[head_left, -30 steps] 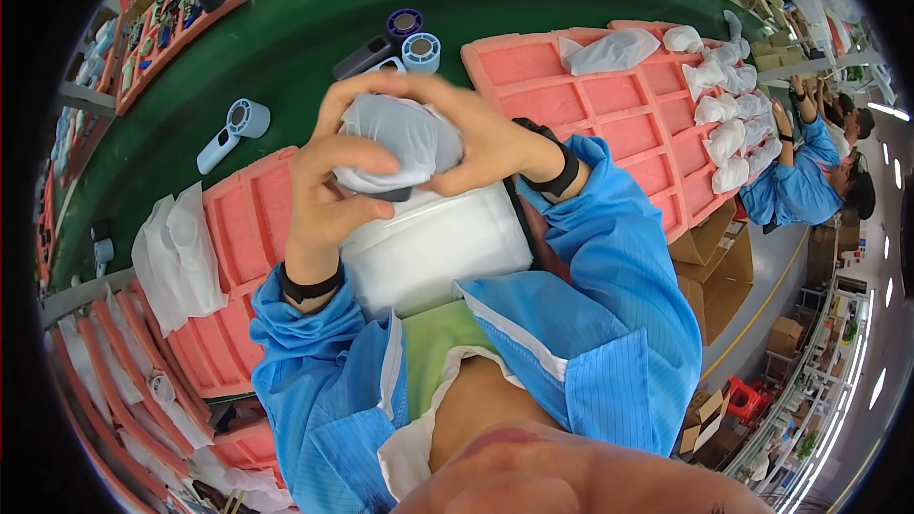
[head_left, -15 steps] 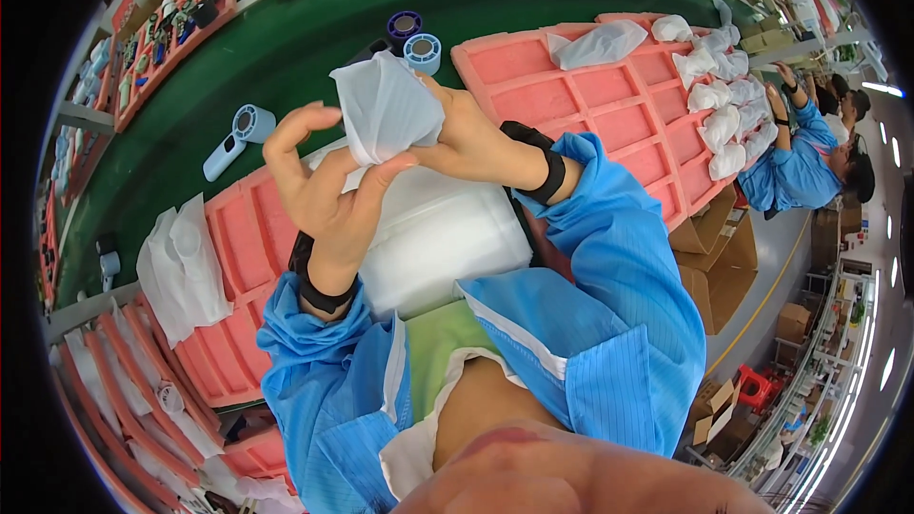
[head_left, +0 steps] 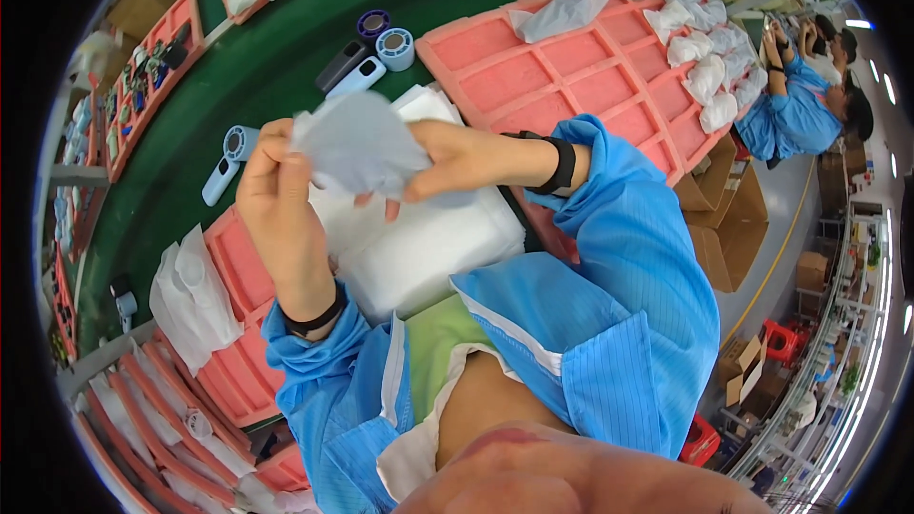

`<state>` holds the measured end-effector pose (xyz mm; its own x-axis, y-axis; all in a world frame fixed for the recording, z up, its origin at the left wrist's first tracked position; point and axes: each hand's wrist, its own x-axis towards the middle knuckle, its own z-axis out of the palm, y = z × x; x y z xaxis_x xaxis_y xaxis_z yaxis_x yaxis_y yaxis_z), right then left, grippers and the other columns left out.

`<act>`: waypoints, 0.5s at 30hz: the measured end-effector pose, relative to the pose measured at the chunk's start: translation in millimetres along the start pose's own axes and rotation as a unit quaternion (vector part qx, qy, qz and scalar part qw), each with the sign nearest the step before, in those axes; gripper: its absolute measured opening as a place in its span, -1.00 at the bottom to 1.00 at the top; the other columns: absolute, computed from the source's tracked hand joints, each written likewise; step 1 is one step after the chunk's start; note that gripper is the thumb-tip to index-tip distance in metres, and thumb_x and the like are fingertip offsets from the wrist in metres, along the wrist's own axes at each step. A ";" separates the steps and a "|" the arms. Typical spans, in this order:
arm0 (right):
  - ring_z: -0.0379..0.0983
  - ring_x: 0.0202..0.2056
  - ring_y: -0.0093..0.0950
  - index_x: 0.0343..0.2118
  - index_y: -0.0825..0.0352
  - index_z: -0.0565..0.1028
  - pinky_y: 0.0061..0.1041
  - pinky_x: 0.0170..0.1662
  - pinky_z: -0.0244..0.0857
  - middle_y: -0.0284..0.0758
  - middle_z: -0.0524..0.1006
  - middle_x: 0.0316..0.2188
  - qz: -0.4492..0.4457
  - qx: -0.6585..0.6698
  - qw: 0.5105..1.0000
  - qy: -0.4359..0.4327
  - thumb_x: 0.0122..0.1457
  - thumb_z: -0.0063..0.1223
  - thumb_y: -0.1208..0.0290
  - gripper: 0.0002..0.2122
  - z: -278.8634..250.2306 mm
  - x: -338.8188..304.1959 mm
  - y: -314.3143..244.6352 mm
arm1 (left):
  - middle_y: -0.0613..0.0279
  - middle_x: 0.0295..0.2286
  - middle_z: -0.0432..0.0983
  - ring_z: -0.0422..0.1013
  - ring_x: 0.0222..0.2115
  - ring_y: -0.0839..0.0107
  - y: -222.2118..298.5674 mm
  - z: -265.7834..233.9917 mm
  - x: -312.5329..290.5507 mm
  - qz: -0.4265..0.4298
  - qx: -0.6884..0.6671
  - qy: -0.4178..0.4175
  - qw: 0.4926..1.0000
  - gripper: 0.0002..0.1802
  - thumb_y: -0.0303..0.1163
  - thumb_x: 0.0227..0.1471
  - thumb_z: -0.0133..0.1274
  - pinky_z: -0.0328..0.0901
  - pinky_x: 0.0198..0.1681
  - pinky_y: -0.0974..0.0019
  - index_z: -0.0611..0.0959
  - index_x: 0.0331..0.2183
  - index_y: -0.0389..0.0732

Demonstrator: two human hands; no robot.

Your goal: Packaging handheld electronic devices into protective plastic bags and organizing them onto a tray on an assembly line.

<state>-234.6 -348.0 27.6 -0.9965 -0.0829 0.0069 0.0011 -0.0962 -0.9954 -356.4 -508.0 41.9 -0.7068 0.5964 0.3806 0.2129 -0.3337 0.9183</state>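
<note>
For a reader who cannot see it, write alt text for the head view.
Two bare hands, left hand and right hand, hold a crumpled translucent plastic bag above a stack of white foam sheets. Around them lie pink compartment trays and small handheld fans on a green table.

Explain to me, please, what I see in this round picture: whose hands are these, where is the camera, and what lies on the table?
The camera sits on a person's head and looks down, so the wide lens bends everything. The two bare hands belong to that person, who wears a blue coat. The left hand and the right hand together hold a thin whitish bag in the air; what is inside it is not visible. Below it lies a stack of white bags. On the green table are pink trays, some with filled white bags, and a small light-blue handheld fan. Another worker sits at the far right.
</note>
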 end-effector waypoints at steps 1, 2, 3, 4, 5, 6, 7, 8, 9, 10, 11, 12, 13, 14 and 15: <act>0.45 -0.11 -0.38 0.16 0.39 0.20 -0.44 -0.03 0.31 -0.24 0.50 -0.13 -0.030 0.002 0.999 0.016 -0.08 0.23 0.48 -0.32 5.6 -3.5 5.0 | 0.34 -0.39 0.34 0.27 -0.38 0.55 10.2 7.4 0.7 -0.058 -0.064 0.019 0.996 -0.84 -0.48 -0.02 0.20 0.20 -0.28 0.46 0.52 -0.41 -0.27; 0.41 -0.06 -0.43 0.14 0.37 0.24 -0.45 0.01 0.29 -0.28 0.47 -0.09 -0.059 0.002 0.998 0.029 -0.06 0.25 0.47 -0.35 11.4 -6.5 9.0 | 0.34 -0.39 0.36 0.28 -0.38 0.57 21.5 15.4 -0.2 -0.116 -0.127 0.041 0.984 -0.89 -0.49 0.05 0.13 0.20 -0.27 0.47 0.51 -0.37 -0.27; 0.36 -0.01 -0.49 0.11 0.35 0.27 -0.46 0.04 0.26 -0.32 0.45 -0.05 -0.088 0.001 0.995 0.043 -0.05 0.28 0.46 -0.38 13.7 -9.3 11.3 | 0.35 -0.39 0.38 0.29 -0.37 0.59 25.9 21.8 -0.2 -0.175 -0.189 0.062 0.964 -0.93 -0.50 0.11 0.06 0.20 -0.26 0.48 0.50 -0.34 -0.27; 0.36 -0.01 -0.49 0.11 0.35 0.27 -0.46 0.04 0.26 -0.32 0.45 -0.05 -0.088 0.000 0.995 0.055 -0.05 0.28 0.46 -0.38 12.8 -11.3 10.4 | 0.35 -0.39 0.38 0.29 -0.37 0.59 20.6 23.6 1.2 -0.179 -0.191 0.052 0.964 -0.93 -0.50 0.11 0.06 0.20 -0.26 0.48 0.50 -0.34 -0.27; 0.34 0.01 -0.50 0.12 0.34 0.26 -0.45 0.06 0.25 -0.33 0.44 -0.04 -0.124 -0.018 0.989 0.078 -0.06 0.30 0.45 -0.36 12.1 -11.8 6.8 | 0.33 -0.37 0.40 0.31 -0.36 0.59 11.8 20.4 1.9 -0.160 -0.191 0.007 0.968 -0.92 -0.47 0.13 0.04 0.21 -0.27 0.48 0.50 -0.31 -0.26; 0.32 0.02 -0.52 0.13 0.33 0.25 -0.44 0.08 0.23 -0.34 0.43 -0.04 -0.159 -0.036 0.981 0.101 -0.08 0.32 0.43 -0.33 10.1 -12.7 2.6 | 0.32 -0.36 0.43 0.33 -0.35 0.60 2.4 17.8 3.6 -0.140 -0.191 -0.036 0.971 -0.90 -0.45 0.15 0.03 0.22 -0.28 0.48 0.50 -0.29 -0.26; 0.30 0.03 -0.54 0.14 0.32 0.24 -0.44 0.10 0.22 -0.36 0.42 -0.03 -0.194 -0.056 0.972 0.124 -0.09 0.34 0.42 -0.31 7.3 -13.9 -0.4 | 0.31 -0.35 0.45 0.35 -0.34 0.60 -2.4 19.0 6.7 -0.119 -0.191 -0.080 0.971 -0.88 -0.42 0.17 0.01 0.23 -0.29 0.48 0.50 -0.26 -0.25; 0.34 0.00 -0.52 0.12 0.31 0.25 -0.44 0.08 0.25 -0.35 0.44 -0.06 -0.192 -0.060 0.962 0.184 -0.09 0.33 0.44 -0.33 -1.3 -19.3 -2.7 | 0.31 -0.35 0.45 0.35 -0.34 0.60 -6.3 25.7 12.5 -0.120 -0.194 -0.085 0.970 -0.88 -0.42 0.17 0.01 0.23 -0.29 0.48 0.50 -0.26 -0.25; 0.37 -0.02 -0.51 0.11 0.30 0.27 -0.43 0.05 0.28 -0.34 0.46 -0.09 -0.190 -0.065 0.949 0.242 -0.09 0.32 0.46 -0.35 -15.5 -27.7 -5.8 | 0.30 -0.35 0.47 0.36 -0.34 0.60 -10.9 35.8 22.0 -0.078 -0.107 -0.080 0.988 -0.88 -0.41 0.15 0.03 0.25 -0.32 0.47 0.51 -0.27 -0.24; 0.41 -0.08 -0.50 0.08 0.30 0.30 -0.44 0.01 0.32 -0.34 0.47 -0.12 -0.194 -0.042 0.928 0.317 -0.09 0.31 0.48 -0.39 -33.4 -32.7 -9.2 | 0.29 -0.35 0.49 0.38 -0.34 0.60 -14.6 40.6 29.8 -0.033 -0.015 -0.066 0.997 -0.87 -0.41 0.13 0.05 0.26 -0.35 0.46 0.52 -0.27 -0.23; 0.46 -0.13 -0.49 0.05 0.29 0.33 -0.45 -0.03 0.35 -0.33 0.49 -0.15 -0.196 -0.020 0.899 0.390 -0.08 0.30 0.50 -0.43 -56.5 -39.5 -12.5 | 0.29 -0.35 0.49 0.38 -0.34 0.60 -26.9 40.0 35.6 -0.033 -0.013 -0.064 0.997 -0.87 -0.41 0.13 0.05 0.26 -0.35 0.46 0.52 -0.27 -0.23; 0.48 -0.17 -0.48 -0.01 0.32 0.37 -0.46 -0.08 0.38 -0.32 0.50 -0.18 -0.227 -0.016 0.878 0.421 -0.07 0.28 0.50 -0.50 -80.2 -47.3 -16.0 | 0.28 -0.36 0.49 0.39 -0.36 0.56 -44.3 33.5 37.5 -0.014 0.117 -0.107 0.987 -0.86 -0.39 0.10 0.08 0.27 -0.37 0.43 0.53 -0.29 -0.21; 0.50 -0.22 -0.47 -0.06 0.35 0.40 -0.47 -0.13 0.40 -0.30 0.51 -0.20 -0.257 -0.012 0.855 0.451 -0.05 0.26 0.51 -0.56 -106.5 -55.7 -18.3 | 0.27 -0.37 0.49 0.41 -0.38 0.52 -59.8 28.8 35.8 0.004 0.245 -0.146 0.958 -0.85 -0.37 0.06 0.11 0.28 -0.40 0.40 0.54 -0.31 -0.20; 0.51 -0.27 -0.48 -0.16 0.38 0.45 -0.47 -0.18 0.41 -0.31 0.53 -0.30 -0.274 -0.016 0.826 0.493 -0.06 0.28 0.49 -0.64 -137.5 -69.0 -11.1 | 0.27 -0.37 0.49 0.41 -0.38 0.52 -73.5 30.8 32.8 0.006 0.243 -0.145 0.959 -0.85 -0.37 0.06 0.11 0.28 -0.40 0.40 0.54 -0.31 -0.20; 0.53 -0.32 -0.50 -0.26 0.41 0.49 -0.46 -0.23 0.42 -0.32 0.55 -0.40 -0.292 -0.020 0.795 0.532 -0.07 0.30 0.48 -0.71 -166.8 -84.6 2.4 | 0.24 -0.38 0.49 0.42 -0.39 0.46 -85.7 34.1 28.8 0.025 0.283 -0.188 0.940 -0.85 -0.36 0.03 0.14 0.29 -0.39 0.37 0.55 -0.35 -0.19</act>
<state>-164.2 -175.8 8.6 -0.3324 0.8516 0.4054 -0.4685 0.2239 -0.8546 -372.0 -437.3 -22.1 -0.4202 0.8417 0.3390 0.6396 0.0098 0.7686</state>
